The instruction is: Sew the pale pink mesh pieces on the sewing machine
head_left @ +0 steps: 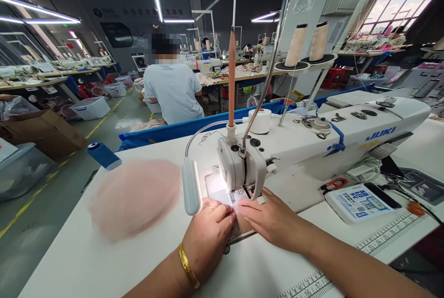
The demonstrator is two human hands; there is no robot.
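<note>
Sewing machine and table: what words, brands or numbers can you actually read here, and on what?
"JUKI": blue letters on the white sewing machine arm.
"JUKI": small, on a far machine.
"16", "17": ruler strip along the table edge.
Blue-printed card: too small to read.
Wall lettering: blurred.

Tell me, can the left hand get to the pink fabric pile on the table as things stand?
Probably yes. The left hand rests by the needle, and the pink fabric pile lies to its left on the table, with only bare tabletop between them.

Bright lamp glare, wide-angle edge distortion.
</note>
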